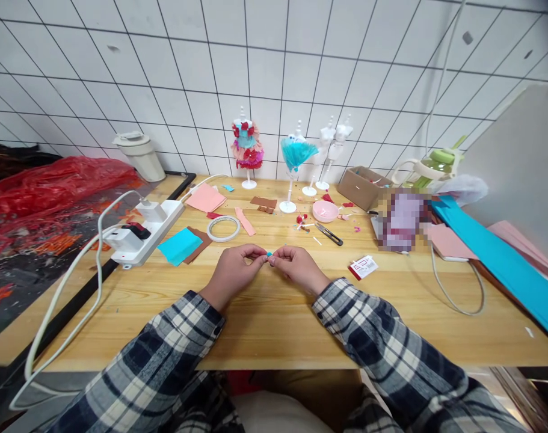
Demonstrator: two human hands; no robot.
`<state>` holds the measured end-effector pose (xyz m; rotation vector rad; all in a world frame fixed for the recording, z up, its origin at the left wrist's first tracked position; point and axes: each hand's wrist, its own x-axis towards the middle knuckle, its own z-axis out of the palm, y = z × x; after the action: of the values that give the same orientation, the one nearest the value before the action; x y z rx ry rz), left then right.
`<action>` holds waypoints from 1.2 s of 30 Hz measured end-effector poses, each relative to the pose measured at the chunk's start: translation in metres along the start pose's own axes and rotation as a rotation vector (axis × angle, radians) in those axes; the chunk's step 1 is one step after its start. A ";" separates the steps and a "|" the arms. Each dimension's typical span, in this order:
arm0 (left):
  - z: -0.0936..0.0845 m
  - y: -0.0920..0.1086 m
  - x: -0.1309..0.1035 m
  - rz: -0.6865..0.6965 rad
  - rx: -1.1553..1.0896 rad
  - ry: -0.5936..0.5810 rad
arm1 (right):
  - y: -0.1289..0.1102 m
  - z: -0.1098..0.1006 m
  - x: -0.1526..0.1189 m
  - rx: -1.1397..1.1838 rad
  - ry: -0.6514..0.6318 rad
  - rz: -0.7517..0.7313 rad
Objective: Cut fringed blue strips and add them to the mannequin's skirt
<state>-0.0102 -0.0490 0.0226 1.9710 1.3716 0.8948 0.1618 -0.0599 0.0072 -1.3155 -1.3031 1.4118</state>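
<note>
A tiny blue piece is pinched between the fingertips of both hands, above the middle of the wooden table. My left hand holds it from the left, thumb and forefinger closed. From the right, my right hand grips it the same way. Beyond the hands stands a small white dress form with a blue skirt; left of it, another wears a ruffled red, pink and blue dress. A roll of white tape lies behind my left hand, and a black cutter behind my right.
Blue paper and a white power strip lie at left. A pink bowl, cardboard box and two bare dress forms stand behind. A card, cable and long blue paper are at right.
</note>
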 end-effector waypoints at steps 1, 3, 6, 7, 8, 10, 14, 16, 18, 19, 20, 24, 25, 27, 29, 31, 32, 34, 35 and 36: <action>0.000 0.000 0.000 0.004 0.004 -0.001 | 0.001 0.000 0.001 -0.002 0.011 -0.010; 0.000 0.001 0.000 0.004 0.004 -0.003 | 0.002 0.000 0.001 0.005 0.033 -0.029; 0.000 0.001 0.000 -0.016 -0.014 0.005 | 0.003 0.001 0.001 0.043 0.027 -0.017; 0.000 0.001 0.001 -0.030 -0.025 0.013 | 0.003 0.001 0.000 0.062 0.012 -0.006; 0.000 0.001 0.001 -0.047 -0.035 0.023 | 0.002 0.001 0.000 0.082 -0.005 0.004; 0.000 0.000 0.002 -0.079 -0.049 0.039 | 0.002 0.001 -0.001 0.109 -0.027 0.019; 0.000 -0.001 0.002 -0.063 -0.040 0.036 | 0.002 0.003 -0.001 0.149 0.026 0.037; 0.000 -0.001 0.001 -0.045 -0.025 0.040 | 0.003 0.005 -0.001 0.177 0.039 0.055; 0.000 0.000 0.001 -0.039 -0.015 0.045 | 0.003 0.006 0.000 0.188 0.034 0.079; 0.000 0.001 0.001 -0.038 -0.012 0.046 | 0.003 0.007 0.000 0.187 0.035 0.087; -0.001 0.002 0.000 -0.037 -0.010 0.046 | 0.003 0.008 0.000 0.183 0.038 0.087; -0.001 0.003 0.000 -0.036 -0.005 0.051 | 0.003 0.009 0.000 0.188 0.052 0.056; -0.001 0.003 0.000 -0.038 -0.005 0.053 | 0.003 0.009 0.000 0.199 0.057 0.056; 0.000 0.003 0.000 -0.039 -0.002 0.057 | 0.003 0.009 0.000 0.219 0.072 0.064; 0.000 0.003 0.000 -0.031 0.002 0.056 | 0.003 0.010 0.000 0.228 0.083 0.071; 0.001 0.003 0.000 -0.024 0.002 0.056 | 0.003 0.012 -0.001 0.231 0.088 0.076; 0.001 0.004 -0.001 -0.024 -0.001 0.057 | 0.003 0.013 -0.001 0.233 0.088 0.079; 0.002 0.005 -0.001 -0.025 -0.011 0.059 | 0.003 0.015 -0.001 0.240 0.086 0.090; 0.002 0.006 -0.001 -0.026 -0.016 0.062 | 0.002 0.015 -0.001 0.246 0.083 0.095; 0.003 0.006 -0.001 -0.027 -0.021 0.065 | 0.002 0.016 -0.002 0.255 0.078 0.098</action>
<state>-0.0049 -0.0525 0.0253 1.9183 1.4160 0.9650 0.1468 -0.0646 0.0043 -1.2617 -0.9825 1.5222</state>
